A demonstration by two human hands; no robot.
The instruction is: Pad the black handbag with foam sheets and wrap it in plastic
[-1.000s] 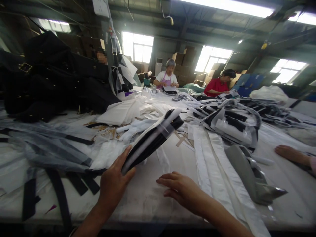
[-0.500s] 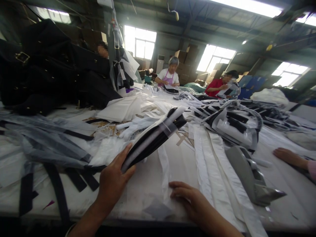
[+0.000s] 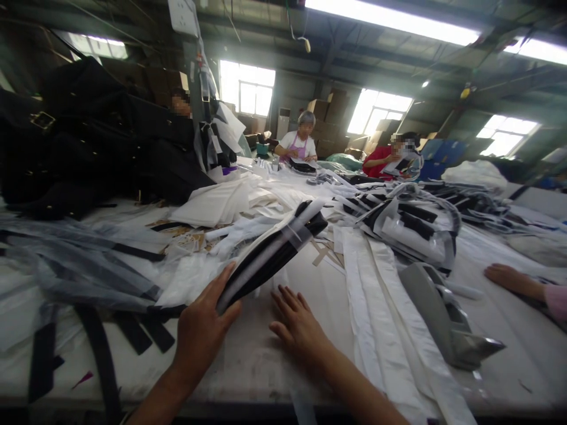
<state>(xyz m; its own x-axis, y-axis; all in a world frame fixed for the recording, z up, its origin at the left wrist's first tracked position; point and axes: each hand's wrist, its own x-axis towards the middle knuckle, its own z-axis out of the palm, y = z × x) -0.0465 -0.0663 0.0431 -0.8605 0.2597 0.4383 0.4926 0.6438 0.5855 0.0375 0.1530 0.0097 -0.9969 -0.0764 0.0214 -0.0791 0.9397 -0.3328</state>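
Observation:
My left hand (image 3: 201, 330) is closed around the near end of a black strap bundle (image 3: 270, 260), which points up and away to the right. White padding lines the strap, and a clear band wraps its far end. My right hand (image 3: 299, 324) is low over the white tabletop (image 3: 248, 354), just under the bundle, with fingers spread and nothing held. From the table's front edge below that hand hangs a translucent strip (image 3: 303, 407). Whether the right fingertips touch the tabletop, I cannot tell.
A grey tape dispenser (image 3: 447, 319) stands at right beside long white strips (image 3: 376, 295). Another person's hand (image 3: 514, 277) rests beyond it. Plastic-wrapped black straps (image 3: 88, 260) lie at left, before black bags (image 3: 97, 136). More wrapped straps (image 3: 411, 224) are piled farther back.
My right hand has moved left and away from me, and its fingers have spread. The translucent strip has shifted to the front edge. My left hand keeps hold of the strap bundle.

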